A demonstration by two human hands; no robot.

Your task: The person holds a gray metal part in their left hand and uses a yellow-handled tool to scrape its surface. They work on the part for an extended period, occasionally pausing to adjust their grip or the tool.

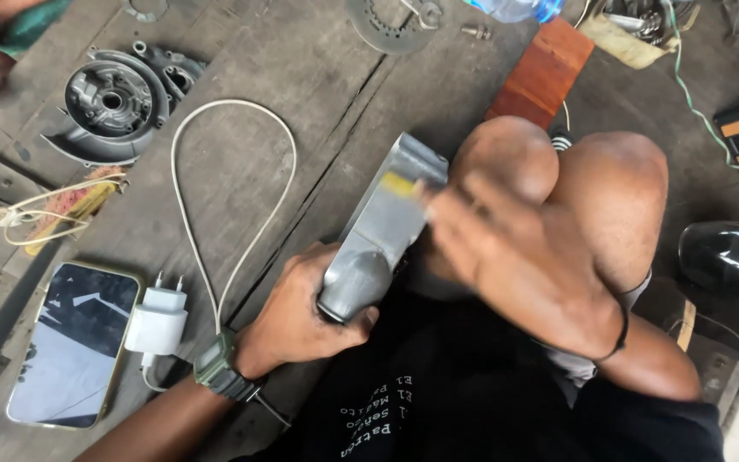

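I see the left hand closed around the rounded near end of the grey metal part, steadying it against the knees. The right hand presses a small yellow piece on the part's upper face; motion blur hides its finger closure. Phone and white charger lie left of the part.

I count one phone lying on the wooden floor, one white charger plug just beside it, one white cable, one grey engine cover well beyond the phone, and one red-brown wooden block farther off.
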